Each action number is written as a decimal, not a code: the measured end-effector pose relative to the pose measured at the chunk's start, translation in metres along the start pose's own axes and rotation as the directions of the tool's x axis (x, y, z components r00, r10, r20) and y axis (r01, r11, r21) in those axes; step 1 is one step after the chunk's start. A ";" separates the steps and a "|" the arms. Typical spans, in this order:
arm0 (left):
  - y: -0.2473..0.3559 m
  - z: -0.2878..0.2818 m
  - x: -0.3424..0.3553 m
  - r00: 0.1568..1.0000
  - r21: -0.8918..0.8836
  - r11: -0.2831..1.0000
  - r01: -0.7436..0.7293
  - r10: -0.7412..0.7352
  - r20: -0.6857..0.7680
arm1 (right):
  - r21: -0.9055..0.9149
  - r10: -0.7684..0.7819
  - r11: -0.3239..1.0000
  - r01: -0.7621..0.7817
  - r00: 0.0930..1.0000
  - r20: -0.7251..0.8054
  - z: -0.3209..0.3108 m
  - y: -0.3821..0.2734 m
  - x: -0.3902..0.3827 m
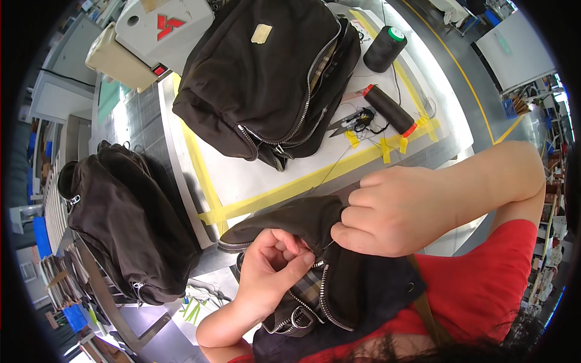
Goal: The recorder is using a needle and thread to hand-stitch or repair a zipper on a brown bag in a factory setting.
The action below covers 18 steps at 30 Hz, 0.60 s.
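White sheet [242, 175], with yellow tape [284, 190] along its edges, is spread beyond the two hands. On this sheet, straight ahead of the hands, stands a big black backpack [260, 78], and its metal zipper [308, 85] faces partly to the right. To the left of the left hand there is another black bag [130, 227], which looks soft and a little collapsed. Farther ahead and to the left, a grey machine [166, 33] is partly hidden by the backpack.

Directly under both hands is a smaller dark cloth bag [308, 215], close to the person's body, with a checked lining visible below the left hand. The left hand [272, 266] pinches its cloth between thumb and forefinger, near a zipper end. The right hand [387, 212] is closed, fingers curled, and holds a thin shiny needle [328, 245] at the cloth.

Beyond the right hand are a dark spool with red ends [390, 111], a black spool with green top [385, 49], and small scissors [344, 124].
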<state>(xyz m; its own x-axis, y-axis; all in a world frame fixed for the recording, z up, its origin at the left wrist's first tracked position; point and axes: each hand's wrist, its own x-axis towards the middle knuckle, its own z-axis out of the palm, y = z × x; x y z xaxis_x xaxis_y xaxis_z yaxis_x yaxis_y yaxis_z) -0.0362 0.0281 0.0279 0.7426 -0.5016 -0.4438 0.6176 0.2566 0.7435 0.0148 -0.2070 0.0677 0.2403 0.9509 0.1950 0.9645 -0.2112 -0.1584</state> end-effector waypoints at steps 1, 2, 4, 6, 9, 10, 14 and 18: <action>0.000 0.000 0.000 1.000 -0.003 1.000 -0.001 0.001 0.002 | -0.011 -0.005 1.000 0.005 1.000 0.001 0.000 0.000 0.000; 0.000 0.000 0.000 1.000 -0.007 1.000 -0.003 0.003 0.004 | -0.034 -0.026 0.999 0.026 1.000 0.014 0.000 0.000 0.000; 0.000 0.000 0.000 1.000 -0.011 1.000 -0.010 0.010 0.011 | -0.022 -0.012 1.000 0.012 1.000 0.001 0.000 0.000 0.001; 0.002 0.001 0.001 1.000 -0.016 1.000 -0.017 0.017 0.018 | -0.023 -0.013 1.000 0.013 1.000 0.000 -0.001 0.000 0.002; 0.003 0.004 0.001 1.000 -0.013 1.000 -0.012 0.012 0.019 | -0.043 -0.021 0.999 0.021 1.000 0.014 -0.001 0.000 0.002; 0.003 0.006 0.001 0.999 0.001 1.000 0.007 -0.007 -0.039 | -0.046 -0.019 0.999 0.020 1.000 0.016 -0.001 0.000 0.002; 0.002 0.007 0.001 0.996 0.007 1.000 0.021 -0.021 -0.092 | -0.058 -0.029 0.998 0.032 0.999 0.046 -0.002 0.000 0.002; 0.001 0.001 0.001 1.000 -0.016 1.000 -0.023 0.023 0.020 | -0.043 -0.004 0.999 0.005 1.000 0.028 -0.004 0.001 0.000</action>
<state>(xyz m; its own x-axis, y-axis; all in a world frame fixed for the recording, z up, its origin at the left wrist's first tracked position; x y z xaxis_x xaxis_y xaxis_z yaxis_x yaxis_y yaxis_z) -0.0347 0.0268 0.0286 0.7514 -0.5120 -0.4161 0.6043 0.2809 0.7456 0.0167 -0.2079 0.0713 0.2334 0.9577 0.1683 0.9695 -0.2160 -0.1155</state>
